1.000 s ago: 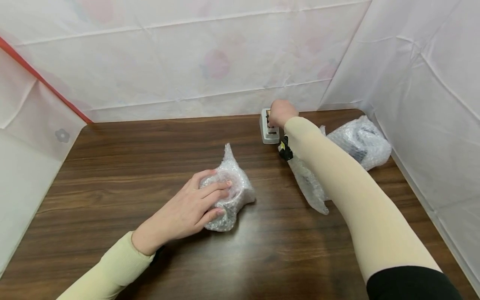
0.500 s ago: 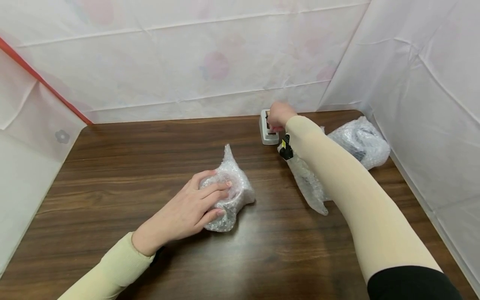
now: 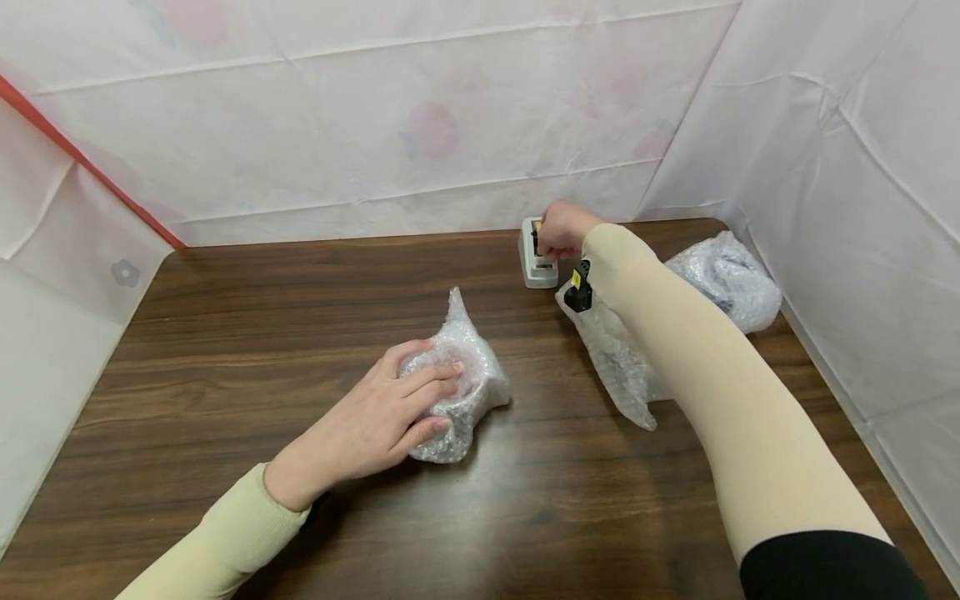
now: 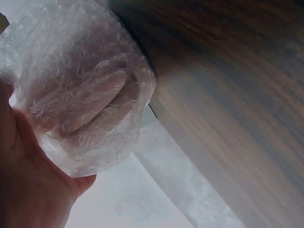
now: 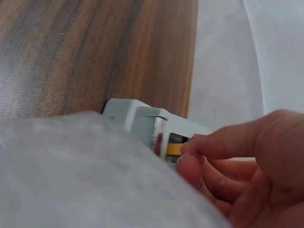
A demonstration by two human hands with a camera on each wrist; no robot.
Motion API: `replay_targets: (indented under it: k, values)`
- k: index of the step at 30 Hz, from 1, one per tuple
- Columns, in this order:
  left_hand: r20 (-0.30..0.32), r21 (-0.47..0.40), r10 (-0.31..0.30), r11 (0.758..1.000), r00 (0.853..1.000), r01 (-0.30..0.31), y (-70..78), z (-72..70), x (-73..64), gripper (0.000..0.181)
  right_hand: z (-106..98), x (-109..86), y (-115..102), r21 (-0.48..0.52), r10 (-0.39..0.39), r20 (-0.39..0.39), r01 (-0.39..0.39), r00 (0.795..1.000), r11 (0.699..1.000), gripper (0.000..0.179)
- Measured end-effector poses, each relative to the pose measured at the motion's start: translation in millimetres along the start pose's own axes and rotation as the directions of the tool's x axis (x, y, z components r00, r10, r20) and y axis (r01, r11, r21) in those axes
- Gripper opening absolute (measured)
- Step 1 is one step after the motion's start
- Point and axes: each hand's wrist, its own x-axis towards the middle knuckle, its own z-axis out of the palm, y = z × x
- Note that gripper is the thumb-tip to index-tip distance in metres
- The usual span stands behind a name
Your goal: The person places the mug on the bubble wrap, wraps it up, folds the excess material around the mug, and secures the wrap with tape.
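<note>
A bubble-wrapped bundle point(image 3: 486, 379) sits on the table in front of me. Over its top lies my left hand point(image 3: 367, 417), fingers bent across the wrap and the thumb at its near side, holding it. The left wrist view shows pink finger shapes through the clear bubble wrap point(image 4: 71, 42). At the table's back edge stands a pale grey tape dispenser point(image 3: 540, 277) with a serrated metal edge and a yellow core. My right hand point(image 5: 247, 164) is at its roll, thumb and forefinger together, pinching the tape; a large blurred grey-white shape covers the dispenser's lower part in that view.
Another bubble-wrapped item point(image 3: 738, 283) lies at the back right by the white curtain point(image 3: 840, 208). A loose piece of bubble wrap point(image 3: 618, 367) extends beneath my right forearm. White patterned sheeting point(image 3: 360, 125) closes off the table's back.
My right wrist and forearm have shifted slightly to the right, while the fingers remain at the dispenser. The left hand and the bundle have not moved.
</note>
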Motion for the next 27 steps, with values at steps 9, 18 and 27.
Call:
replay_targets:
  k: [9, 18, 27]
  values:
    - [0.003, 0.001, 0.003, 1.0, 1.0, -0.003, -1.6, -1.2, 0.6, 0.044, -10, -2.8, 3, 0.272, -0.003, 0.076, -0.018, 0.997, 0.962, 0.034]
    - [0.011, 0.003, -0.008, 1.0, 1.0, 0.008, -2.0, -1.4, 0.4, 0.044, -10, -18.9, -3, 0.301, -0.046, 0.023, 0.037, 0.999, 0.953, 0.038]
    - [0.015, 0.013, -0.021, 1.0, 1.0, 0.021, -1.9, -3.1, 1.1, 0.046, -1, -43.1, -6, 0.283, -0.069, 0.038, 0.055, 0.997, 0.958, 0.021]
